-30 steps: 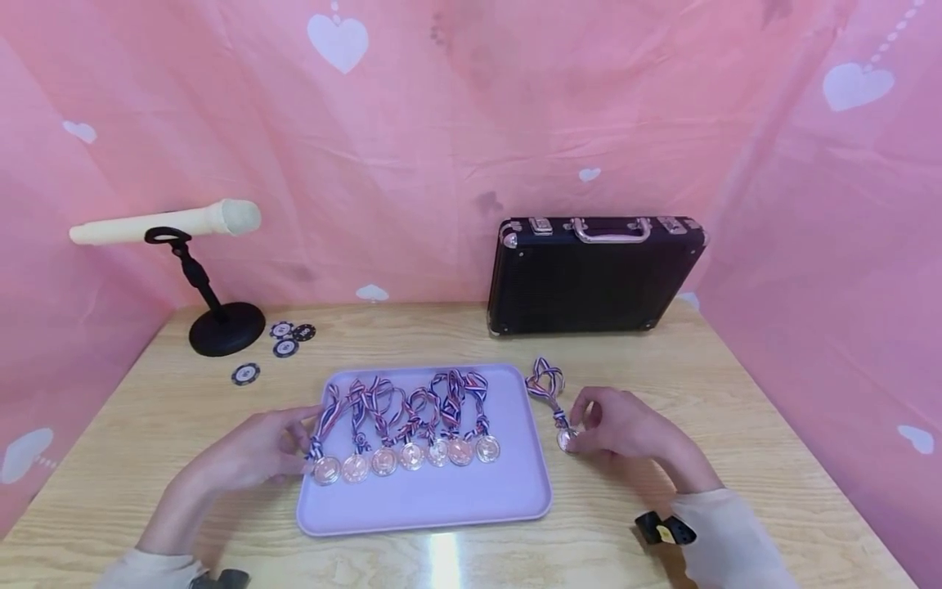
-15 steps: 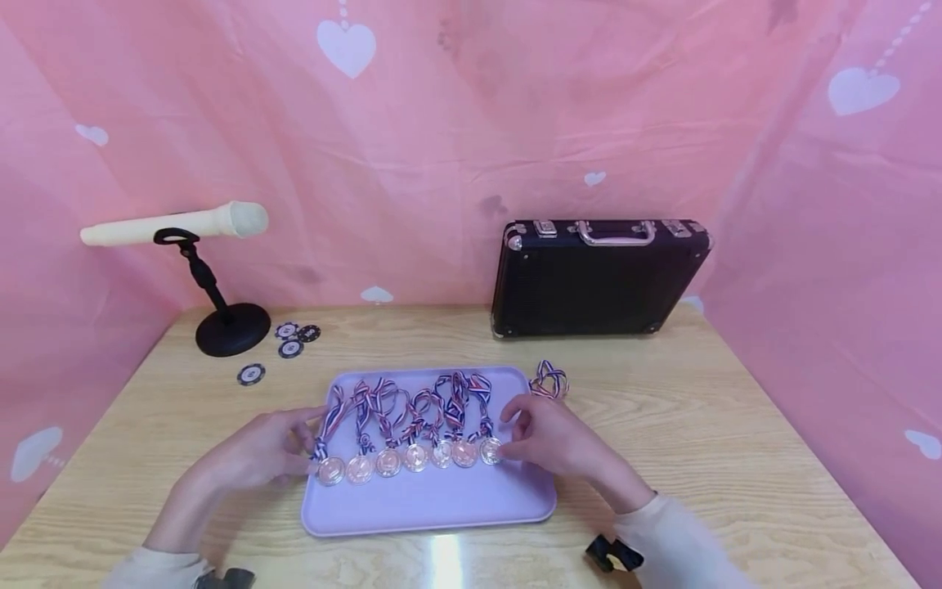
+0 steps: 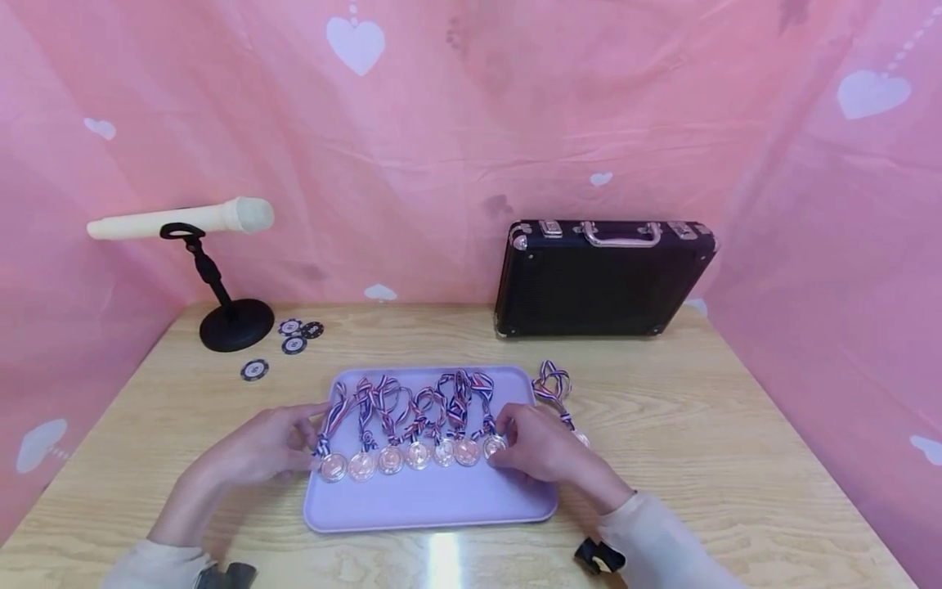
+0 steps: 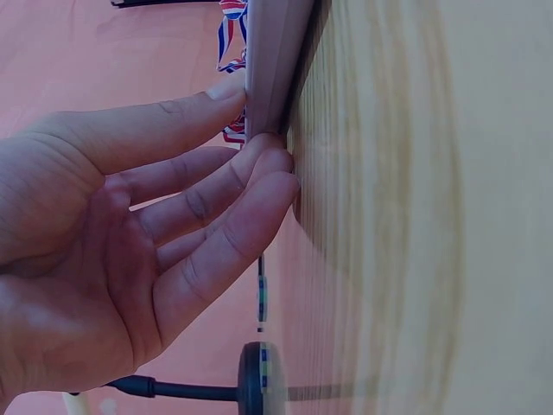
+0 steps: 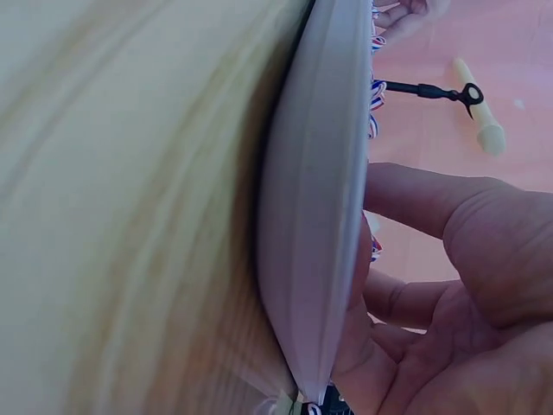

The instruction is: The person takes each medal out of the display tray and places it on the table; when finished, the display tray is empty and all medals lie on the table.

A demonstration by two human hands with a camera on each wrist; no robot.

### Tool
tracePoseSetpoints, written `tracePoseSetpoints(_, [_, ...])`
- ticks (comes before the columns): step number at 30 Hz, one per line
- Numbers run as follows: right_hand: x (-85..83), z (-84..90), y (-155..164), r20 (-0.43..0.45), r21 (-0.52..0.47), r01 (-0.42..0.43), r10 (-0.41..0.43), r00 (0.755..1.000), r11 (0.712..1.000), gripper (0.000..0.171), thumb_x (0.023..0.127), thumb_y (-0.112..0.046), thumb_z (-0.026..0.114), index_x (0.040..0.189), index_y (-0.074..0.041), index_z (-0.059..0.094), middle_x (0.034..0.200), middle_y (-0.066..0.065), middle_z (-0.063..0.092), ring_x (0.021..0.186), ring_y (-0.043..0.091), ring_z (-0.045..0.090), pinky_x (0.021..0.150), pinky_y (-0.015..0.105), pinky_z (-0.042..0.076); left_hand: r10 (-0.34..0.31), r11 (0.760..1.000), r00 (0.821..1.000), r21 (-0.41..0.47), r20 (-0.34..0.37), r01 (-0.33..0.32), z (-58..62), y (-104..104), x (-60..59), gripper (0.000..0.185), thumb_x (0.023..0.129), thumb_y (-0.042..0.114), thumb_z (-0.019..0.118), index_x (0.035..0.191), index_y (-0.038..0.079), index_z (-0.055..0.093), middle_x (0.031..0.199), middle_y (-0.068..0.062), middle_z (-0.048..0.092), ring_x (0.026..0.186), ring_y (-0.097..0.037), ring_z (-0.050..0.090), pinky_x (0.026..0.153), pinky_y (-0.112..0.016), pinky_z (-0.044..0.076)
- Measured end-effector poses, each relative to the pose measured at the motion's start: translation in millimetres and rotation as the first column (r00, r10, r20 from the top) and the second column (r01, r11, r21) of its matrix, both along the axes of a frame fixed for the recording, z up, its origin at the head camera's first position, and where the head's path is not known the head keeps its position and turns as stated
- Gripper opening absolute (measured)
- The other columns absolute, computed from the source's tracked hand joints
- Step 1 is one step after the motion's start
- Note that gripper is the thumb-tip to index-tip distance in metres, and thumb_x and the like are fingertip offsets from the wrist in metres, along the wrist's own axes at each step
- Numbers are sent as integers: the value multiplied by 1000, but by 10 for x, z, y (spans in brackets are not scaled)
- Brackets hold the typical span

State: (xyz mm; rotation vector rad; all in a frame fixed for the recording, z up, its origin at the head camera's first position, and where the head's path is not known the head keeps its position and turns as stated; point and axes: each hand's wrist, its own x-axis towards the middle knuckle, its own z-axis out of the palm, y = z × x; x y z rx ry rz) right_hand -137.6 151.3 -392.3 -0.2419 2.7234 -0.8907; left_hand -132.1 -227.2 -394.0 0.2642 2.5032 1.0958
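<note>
The right hand [image 3: 540,450] has been moved from the loose medal [image 3: 580,438] on the counter [image 3: 699,425] onto the tray [image 3: 434,503], fingers relaxed beside the medal row [image 3: 412,454]. The left hand [image 3: 261,450] is kept at the tray's edge, grip released.

My 2 hands are bare: no rings, no gloves. The left hand [image 3: 261,452] and the right hand [image 3: 540,446] both come out of long cream sleeves, the left sleeve [image 3: 150,567] and the right sleeve [image 3: 662,544], soft and plain, with no print. Each wrist carries a small black clip-like mount, 1 by the left cuff [image 3: 224,575] and 1 by the right cuff [image 3: 599,556]. My nails are short and unpainted.
</note>
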Motion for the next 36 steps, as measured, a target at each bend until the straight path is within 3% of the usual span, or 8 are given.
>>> tracePoseSetpoints(7, [10, -3, 5, 1, -6, 43, -43, 999, 999, 36, 78, -9, 92, 98, -9, 62, 78, 6, 58, 48, 17, 62, 42, 29, 52, 6, 1000, 1000, 1, 4, -6, -1, -3, -12, 87, 84, 3, 83, 159, -4, 40, 99, -9, 65, 70, -20, 62, 59, -32, 58])
tracePoseSetpoints(13, [-24, -21, 68, 56, -128, 36, -29, 998, 991, 35, 82, -3, 88, 103, -8, 60, 78, 8, 59, 48, 17, 63, 43, 32, 56, 7, 1000, 1000, 2, 7, -7, 12, -5, -5, 87, 85, 4, 83, 160, -4, 39, 99, -9, 65, 70, -21, 62, 58, -32, 57])
tracePoseSetpoints(20, [-74, -71, 228, 139, -351, -7, 60, 988, 936, 28, 87, 3, 80, 107, 0, 61, 71, 10, 61, 46, 16, 64, 46, 40, 61, 5, 1000, 1000, 5, 6, -5, 4, -7, 0, 88, 85, 6, 84, 160, -4, 38, 101, -9, 66, 70, -21, 62, 57, -31, 57])
tracePoseSetpoints(31, [-166, -87, 341, 203, -457, -7, 112, 973, 889, 31, 92, -3, 78, 117, 3, 60, 75, 11, 65, 50, 16, 67, 51, 42, 63, 3, 999, 1000, 35, 0, -3, -18, -17, -10, 86, 84, 5, 83, 159, -5, 40, 99, -10, 65, 71, -21, 62, 58, -32, 58])
tracePoseSetpoints(36, [-160, -61, 391, 213, -503, 27, 94, 972, 864, 37, 93, -3, 77, 124, 3, 58, 81, 12, 65, 52, 17, 67, 51, 40, 63, 0, 999, 1000, 52, -7, 1, -28, -12, -2, 88, 83, 5, 84, 158, -6, 41, 99, -9, 64, 71, -21, 61, 56, -32, 58])
